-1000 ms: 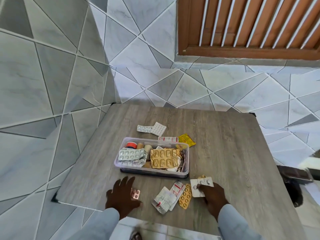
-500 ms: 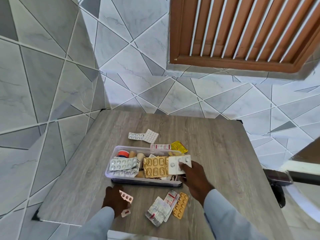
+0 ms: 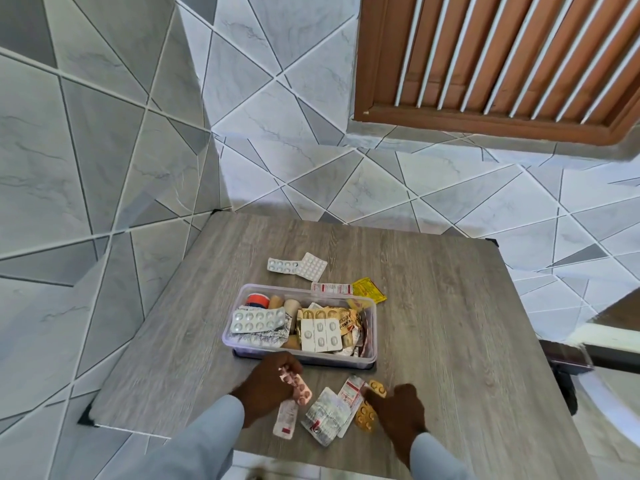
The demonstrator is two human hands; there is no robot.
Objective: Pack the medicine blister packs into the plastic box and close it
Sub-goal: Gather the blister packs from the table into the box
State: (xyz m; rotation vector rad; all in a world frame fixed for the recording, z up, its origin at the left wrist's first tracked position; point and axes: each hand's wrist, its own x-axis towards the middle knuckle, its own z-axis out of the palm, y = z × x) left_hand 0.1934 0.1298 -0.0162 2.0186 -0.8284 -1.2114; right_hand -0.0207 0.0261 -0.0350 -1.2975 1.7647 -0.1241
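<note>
A clear plastic box (image 3: 371, 327) stands open in the middle of the wooden table (image 3: 450, 306), filled with blister packs; a white pack (image 3: 319, 334) lies on top. My left hand (image 3: 268, 382) is just in front of the box and holds a pink blister pack (image 3: 298, 388); a white strip (image 3: 285, 419) lies beneath it. My right hand (image 3: 401, 407) rests on an orange blister pack (image 3: 367, 414) near the front edge, beside a silver pack (image 3: 323, 419) and a red-and-white pack (image 3: 350, 393). No lid is in view.
Behind the box lie two white packs (image 3: 298, 266), a red-and-white strip (image 3: 330, 288) and a yellow sachet (image 3: 369, 294). Tiled walls close off the left and far sides. A dark object (image 3: 568, 362) sits past the table's right edge.
My right hand has left the white pack in the box and come back down to the orange pack. My left hand has lifted the pink pack toward the box.
</note>
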